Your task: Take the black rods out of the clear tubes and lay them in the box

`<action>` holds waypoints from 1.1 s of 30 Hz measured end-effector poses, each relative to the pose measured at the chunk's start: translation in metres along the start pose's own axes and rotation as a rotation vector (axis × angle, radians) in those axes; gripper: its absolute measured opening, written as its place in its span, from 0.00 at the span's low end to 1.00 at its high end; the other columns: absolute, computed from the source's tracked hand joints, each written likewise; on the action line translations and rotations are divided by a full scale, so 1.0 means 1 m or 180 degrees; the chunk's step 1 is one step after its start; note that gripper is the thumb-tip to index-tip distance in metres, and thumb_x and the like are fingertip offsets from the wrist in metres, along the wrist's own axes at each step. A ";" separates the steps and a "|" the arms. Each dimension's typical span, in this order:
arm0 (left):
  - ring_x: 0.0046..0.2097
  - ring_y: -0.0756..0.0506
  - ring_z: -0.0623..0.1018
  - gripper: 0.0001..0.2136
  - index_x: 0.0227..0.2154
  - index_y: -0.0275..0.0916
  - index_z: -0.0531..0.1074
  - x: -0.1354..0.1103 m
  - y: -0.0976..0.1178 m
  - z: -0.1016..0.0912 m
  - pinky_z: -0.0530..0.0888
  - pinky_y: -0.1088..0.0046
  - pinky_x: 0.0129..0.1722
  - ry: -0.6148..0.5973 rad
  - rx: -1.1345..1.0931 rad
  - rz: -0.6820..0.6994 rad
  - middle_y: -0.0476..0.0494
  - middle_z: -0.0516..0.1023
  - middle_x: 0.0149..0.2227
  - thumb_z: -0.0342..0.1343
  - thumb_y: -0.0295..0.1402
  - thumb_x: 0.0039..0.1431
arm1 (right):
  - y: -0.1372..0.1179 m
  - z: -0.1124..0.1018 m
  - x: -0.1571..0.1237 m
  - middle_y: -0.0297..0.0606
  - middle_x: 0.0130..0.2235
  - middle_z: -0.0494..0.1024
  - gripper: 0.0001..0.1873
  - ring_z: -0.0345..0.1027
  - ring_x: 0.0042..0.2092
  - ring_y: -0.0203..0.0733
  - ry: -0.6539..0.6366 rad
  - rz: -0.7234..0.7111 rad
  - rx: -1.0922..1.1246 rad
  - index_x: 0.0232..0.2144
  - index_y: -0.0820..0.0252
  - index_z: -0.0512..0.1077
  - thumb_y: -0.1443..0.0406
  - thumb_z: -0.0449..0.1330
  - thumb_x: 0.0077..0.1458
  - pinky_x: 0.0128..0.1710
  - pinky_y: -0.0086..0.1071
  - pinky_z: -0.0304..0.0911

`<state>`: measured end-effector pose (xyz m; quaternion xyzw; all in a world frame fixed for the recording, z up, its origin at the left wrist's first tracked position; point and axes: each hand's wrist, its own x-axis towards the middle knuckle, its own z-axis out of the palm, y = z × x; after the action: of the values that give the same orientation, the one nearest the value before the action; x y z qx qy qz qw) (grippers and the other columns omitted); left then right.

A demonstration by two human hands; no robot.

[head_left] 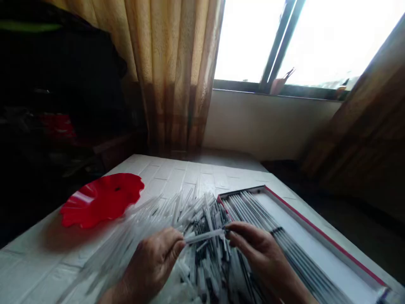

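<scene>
A loose heap of clear plastic tubes with black parts (202,253) covers the front of the table. Over it, my left hand (152,261) pinches one end of a single clear tube (204,236). My right hand (256,247) holds the tube's other end between thumb and fingers. To the right lies an open shallow box (316,240) with a red-edged rim and white lining. Rows of thin tubes (253,215) lie side by side in it, partly hidden by my right hand.
A wavy red plastic dish (101,199) sits left of the heap on the white brick-patterned table top (190,175). Behind the table are a beige curtain (171,71) and a bright window (247,42). Dark clutter fills the left side.
</scene>
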<state>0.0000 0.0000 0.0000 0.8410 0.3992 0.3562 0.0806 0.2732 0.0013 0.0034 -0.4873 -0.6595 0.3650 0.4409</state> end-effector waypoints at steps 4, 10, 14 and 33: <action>0.26 0.51 0.77 0.14 0.32 0.42 0.69 -0.004 0.001 0.000 0.69 0.78 0.27 0.0159 -0.0058 -0.0075 0.54 0.74 0.26 0.44 0.38 0.73 | -0.001 -0.003 0.002 0.40 0.37 0.84 0.10 0.78 0.37 0.44 0.0048 -0.0248 -0.0617 0.40 0.56 0.79 0.62 0.59 0.59 0.38 0.35 0.72; 0.27 0.51 0.79 0.12 0.34 0.43 0.70 -0.003 0.002 -0.001 0.71 0.79 0.28 0.0280 -0.0130 -0.0034 0.54 0.75 0.27 0.45 0.37 0.72 | -0.008 0.007 -0.001 0.38 0.31 0.79 0.11 0.74 0.29 0.42 -0.0263 -0.0717 -0.1930 0.36 0.58 0.78 0.70 0.56 0.55 0.30 0.34 0.67; 0.27 0.50 0.79 0.13 0.33 0.43 0.70 -0.001 0.003 -0.001 0.72 0.79 0.27 0.0181 -0.0113 0.0021 0.53 0.76 0.27 0.45 0.37 0.72 | -0.008 0.013 -0.003 0.39 0.32 0.80 0.11 0.75 0.29 0.43 -0.0257 -0.0707 -0.2225 0.36 0.58 0.78 0.71 0.57 0.54 0.30 0.34 0.66; 0.29 0.50 0.79 0.11 0.35 0.44 0.70 -0.005 -0.002 0.003 0.72 0.80 0.29 0.0051 -0.0210 0.0023 0.53 0.76 0.28 0.46 0.37 0.71 | -0.014 0.007 0.000 0.40 0.31 0.82 0.15 0.75 0.32 0.43 0.0030 -0.0092 -0.0631 0.39 0.58 0.80 0.58 0.55 0.62 0.33 0.34 0.70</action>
<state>-0.0014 -0.0023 -0.0058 0.8364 0.3849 0.3761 0.1038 0.2622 -0.0026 0.0135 -0.5207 -0.6972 0.2893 0.3989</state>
